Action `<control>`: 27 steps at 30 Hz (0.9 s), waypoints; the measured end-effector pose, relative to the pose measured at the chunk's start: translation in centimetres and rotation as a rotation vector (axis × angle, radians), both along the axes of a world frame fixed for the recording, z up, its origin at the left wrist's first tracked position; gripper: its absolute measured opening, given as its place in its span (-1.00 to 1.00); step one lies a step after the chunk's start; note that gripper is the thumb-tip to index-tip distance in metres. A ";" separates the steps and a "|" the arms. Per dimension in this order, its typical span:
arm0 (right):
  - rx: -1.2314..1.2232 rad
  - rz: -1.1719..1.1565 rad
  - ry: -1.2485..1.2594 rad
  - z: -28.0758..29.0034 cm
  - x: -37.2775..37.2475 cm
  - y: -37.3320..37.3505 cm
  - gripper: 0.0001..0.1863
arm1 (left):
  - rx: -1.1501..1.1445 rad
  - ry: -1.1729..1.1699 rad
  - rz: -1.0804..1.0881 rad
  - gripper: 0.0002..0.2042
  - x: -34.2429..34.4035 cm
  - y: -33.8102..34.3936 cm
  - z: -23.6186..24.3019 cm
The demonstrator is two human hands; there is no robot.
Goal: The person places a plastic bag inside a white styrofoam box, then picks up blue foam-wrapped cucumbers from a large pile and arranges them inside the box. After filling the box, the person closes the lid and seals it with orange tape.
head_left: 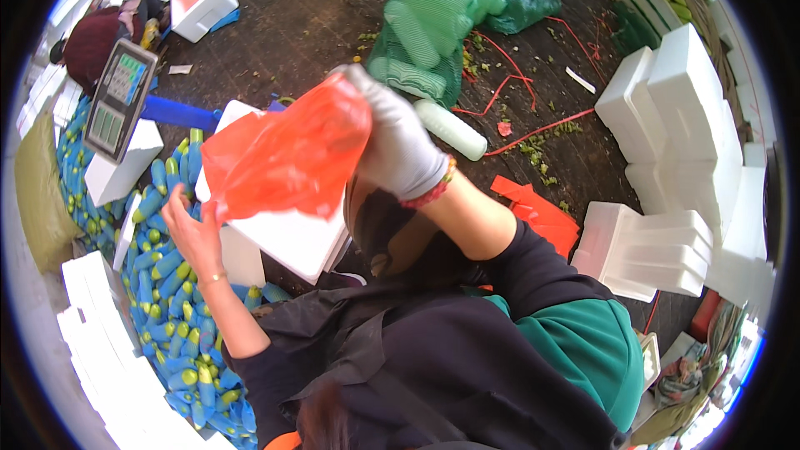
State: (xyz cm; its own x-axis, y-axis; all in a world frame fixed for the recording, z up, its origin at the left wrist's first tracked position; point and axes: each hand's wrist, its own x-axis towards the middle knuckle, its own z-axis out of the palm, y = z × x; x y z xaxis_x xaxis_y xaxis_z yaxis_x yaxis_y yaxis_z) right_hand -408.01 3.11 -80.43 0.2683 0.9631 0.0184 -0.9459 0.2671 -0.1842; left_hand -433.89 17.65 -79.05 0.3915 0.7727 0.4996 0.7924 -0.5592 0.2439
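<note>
A thin red plastic bag [287,150] is stretched out in front of me, above a white board [312,254] on the scale. My right hand [396,137], in a whitish glove, is closed on the bag's upper right corner. My bare left hand [193,229] is at its lower left corner, fingers apart and the thumb touching the edge. The scale's display [121,104] stands on a blue post [179,112] to the left. Beside and below my left hand lies a large heap of green vegetables in blue sleeves [171,283].
Green mesh sacks of white foam nets [429,25] lie ahead, with red string around them. Stacked white foam boxes [675,108] stand at right, near flat red bags [542,212]. At far left, another person in maroon [92,46] is beside a foam box [200,8].
</note>
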 end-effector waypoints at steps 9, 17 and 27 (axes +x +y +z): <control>-0.577 -0.527 -1.222 -17.6 9.8 -1.1 -0.77 | -0.298 -0.198 -0.057 -0.87 3.7 3.1 0.4; -1.506 0.311 -2.045 -41.8 15.1 -10.7 0.08 | -0.338 -0.177 -0.212 -0.73 2.6 9.0 -4.5; -0.514 0.329 -0.871 -13.4 10.8 -20.3 0.19 | -0.101 -0.036 -0.086 -0.78 3.4 5.3 3.1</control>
